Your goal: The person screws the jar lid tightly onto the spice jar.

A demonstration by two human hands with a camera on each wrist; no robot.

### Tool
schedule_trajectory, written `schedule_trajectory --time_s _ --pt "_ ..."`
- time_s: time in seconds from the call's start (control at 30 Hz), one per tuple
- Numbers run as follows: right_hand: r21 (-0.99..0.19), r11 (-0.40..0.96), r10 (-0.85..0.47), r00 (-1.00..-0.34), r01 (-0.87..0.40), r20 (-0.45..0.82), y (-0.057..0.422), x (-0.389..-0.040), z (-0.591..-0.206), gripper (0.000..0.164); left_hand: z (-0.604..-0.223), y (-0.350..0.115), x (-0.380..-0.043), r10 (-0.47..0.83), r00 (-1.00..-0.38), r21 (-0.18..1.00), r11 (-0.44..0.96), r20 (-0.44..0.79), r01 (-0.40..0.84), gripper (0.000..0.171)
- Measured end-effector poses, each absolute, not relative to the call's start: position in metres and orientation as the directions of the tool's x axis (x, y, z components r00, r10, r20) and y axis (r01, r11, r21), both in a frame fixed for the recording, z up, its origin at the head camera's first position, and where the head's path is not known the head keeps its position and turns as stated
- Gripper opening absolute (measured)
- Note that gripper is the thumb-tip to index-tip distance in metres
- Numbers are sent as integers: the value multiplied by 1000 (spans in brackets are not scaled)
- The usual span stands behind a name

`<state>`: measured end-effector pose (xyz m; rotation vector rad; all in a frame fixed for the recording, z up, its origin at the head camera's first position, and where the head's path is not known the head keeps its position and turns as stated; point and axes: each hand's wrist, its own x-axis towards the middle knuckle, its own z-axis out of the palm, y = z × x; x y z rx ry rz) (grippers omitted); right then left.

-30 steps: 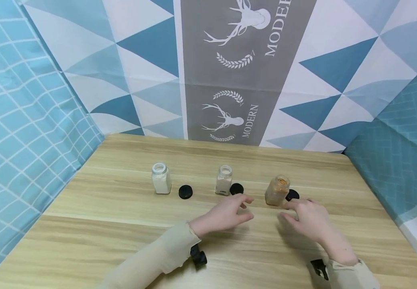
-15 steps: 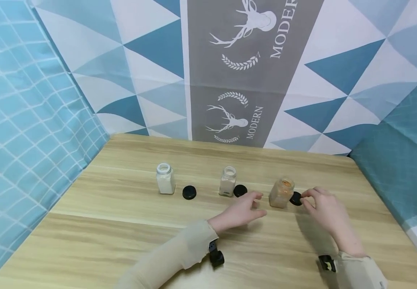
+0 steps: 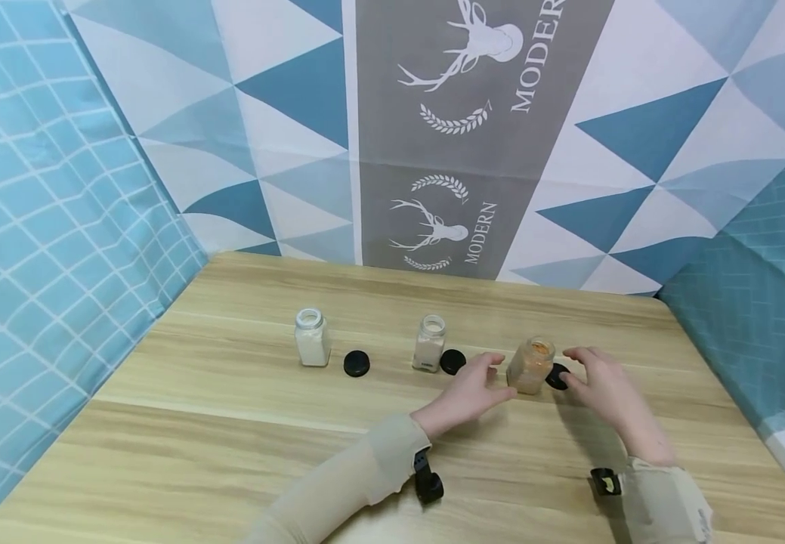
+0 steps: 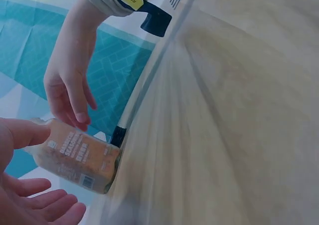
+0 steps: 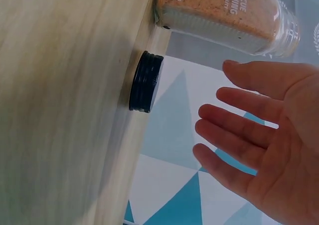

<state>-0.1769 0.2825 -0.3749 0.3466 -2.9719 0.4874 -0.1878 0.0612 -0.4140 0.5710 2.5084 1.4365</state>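
Observation:
A glass seasoning jar [image 3: 528, 372] with orange-brown powder stands uncapped at the right of the row. Its label reads barbecue seasoning in the right wrist view, where the jar [image 5: 219, 15] shows its bare threaded neck. My left hand [image 3: 468, 391] is at the jar's left side, thumb and fingers spread apart; in the left wrist view the thumb overlaps the jar [image 4: 77, 152]. Over on the right, my right hand [image 3: 610, 397] hovers with parted fingers beside the black lid [image 3: 557, 377]. That lid [image 5: 145, 83] lies on the table, apart from the fingers.
Two more uncapped jars stand to the left: one with white powder [image 3: 313, 344] and one with pale beige powder [image 3: 428, 347]. A black lid [image 3: 356, 363] lies by the first, another lid [image 3: 453, 362] by the second. Patterned cloth [image 3: 283, 151] hangs behind the wooden table [image 3: 229, 423].
My left hand has moved right, from near the middle jar's lid to the orange-brown jar. The right hand has shifted slightly right, uncovering the lid beside that jar. The view has turned slightly left.

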Motion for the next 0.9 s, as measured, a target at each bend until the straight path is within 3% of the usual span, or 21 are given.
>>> schedule_trajectory --time_s 0.5,0.73,0.9 --pt "-303 917 -244 -965 -261 96 284 -182 -384 47 -417 79 -191 416 -909 896 415 -28 162 63" --pt "-287 920 -257 -964 -266 68 279 -184 -389 46 -418 84 -197 366 -929 908 406 -57 105 73" --pt "-273 926 -258 -965 -260 45 276 -187 -393 44 -417 87 -201 354 -935 910 396 -31 120 68"
